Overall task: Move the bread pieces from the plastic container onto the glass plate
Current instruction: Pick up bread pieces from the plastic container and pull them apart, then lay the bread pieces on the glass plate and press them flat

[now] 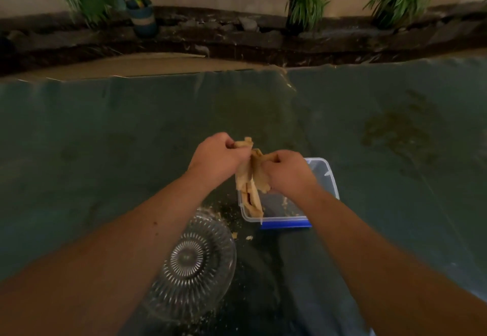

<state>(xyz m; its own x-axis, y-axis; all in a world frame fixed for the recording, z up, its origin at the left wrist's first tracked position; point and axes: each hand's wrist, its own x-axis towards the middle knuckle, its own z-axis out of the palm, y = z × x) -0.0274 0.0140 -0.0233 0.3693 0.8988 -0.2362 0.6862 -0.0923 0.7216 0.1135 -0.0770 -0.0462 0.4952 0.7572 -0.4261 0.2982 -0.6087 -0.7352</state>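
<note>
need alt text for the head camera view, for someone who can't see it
Two bare hands, the left hand and right hand, together hold a bunch of bread pieces above a clear plastic container with blue trim. A ribbed glass plate sits nearer the person, no bread on it, on a dark green cloth scattered with crumbs.

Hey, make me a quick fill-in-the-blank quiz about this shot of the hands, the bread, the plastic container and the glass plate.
1. Both hands, left hand and right hand, grip the tan bread pieces above the clear plastic container with the ____ base.
2. The ribbed round glass plate holds ____ bread pieces.
3. The plate lies on the container's ____ side.

Missing words: blue; no; left
</note>
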